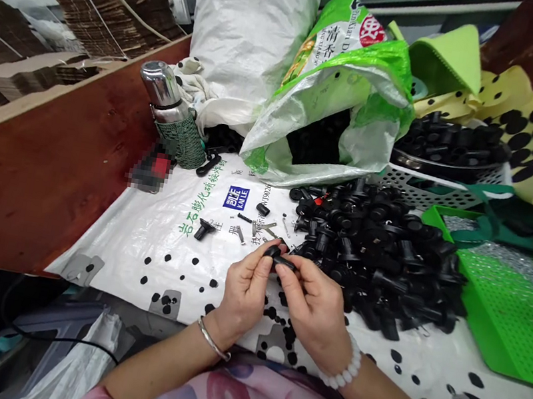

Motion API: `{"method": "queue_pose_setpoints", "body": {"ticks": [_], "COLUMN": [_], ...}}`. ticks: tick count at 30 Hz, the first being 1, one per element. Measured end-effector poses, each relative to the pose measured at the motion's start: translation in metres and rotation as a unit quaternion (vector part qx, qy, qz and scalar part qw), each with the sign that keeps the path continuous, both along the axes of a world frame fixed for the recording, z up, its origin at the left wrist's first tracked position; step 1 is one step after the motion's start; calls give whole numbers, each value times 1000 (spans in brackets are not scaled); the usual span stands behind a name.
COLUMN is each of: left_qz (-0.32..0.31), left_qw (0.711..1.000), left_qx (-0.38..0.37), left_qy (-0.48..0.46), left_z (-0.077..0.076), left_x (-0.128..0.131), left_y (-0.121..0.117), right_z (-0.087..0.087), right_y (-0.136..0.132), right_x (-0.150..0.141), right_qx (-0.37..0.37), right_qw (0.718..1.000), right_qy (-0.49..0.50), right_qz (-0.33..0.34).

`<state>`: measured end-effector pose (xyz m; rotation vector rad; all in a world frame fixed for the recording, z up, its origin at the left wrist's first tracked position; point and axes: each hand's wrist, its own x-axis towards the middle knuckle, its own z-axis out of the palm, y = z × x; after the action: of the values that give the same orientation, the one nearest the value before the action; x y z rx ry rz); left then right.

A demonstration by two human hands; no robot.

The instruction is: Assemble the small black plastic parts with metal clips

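Note:
My left hand (242,293) pinches the round head of a small black plastic fitting (283,262) between thumb and fingers. On the other end, its short stem, the fingertips of my right hand (315,305) are closed. Just beyond my hands lie a loose black fitting (203,230), a short black cylinder (263,210), a small dark ribbed piece (244,217) and a thin metal piece (240,236). A big heap of similar black fittings (364,249) spreads to the right of my right hand. My fingers cover part of the held fitting.
White printed sheeting (141,227) covers the table, with a wooden side board (60,160) at left. A flask (173,117) stands behind. An open green-white bag (346,77), a white basket (421,183) of black parts and a green tray (506,312) stand behind and right.

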<state>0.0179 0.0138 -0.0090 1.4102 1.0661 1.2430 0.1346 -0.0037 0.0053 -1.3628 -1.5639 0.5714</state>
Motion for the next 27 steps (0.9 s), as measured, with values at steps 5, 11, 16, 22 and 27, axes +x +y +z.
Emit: {"method": "queue_pose_setpoints", "body": {"ticks": [5,11,16,22,27], "left_qz": [12,7,-8,1,17], "left_qw": [999,996,997,998,998], "left_qx": [-8,-54,-46,-47,-44], "left_qy": [-35,-72,-58,-45,-29], "left_z": [0,-3,-6,-5,-2], "left_x": [-4,-6,-5,-4,-6], "left_y": [4,9,8,11,15], "right_z": [10,17,21,9,0], "right_y": [3,2,11,20,21], "right_x": [3,11,15,11,1], "right_qx": [55,167,194,182,177], "right_qw": [987,902,859,878,896], "right_qy": [-148,-396,-469,-442,-407], "right_qz": [28,27,60,33,13]}}
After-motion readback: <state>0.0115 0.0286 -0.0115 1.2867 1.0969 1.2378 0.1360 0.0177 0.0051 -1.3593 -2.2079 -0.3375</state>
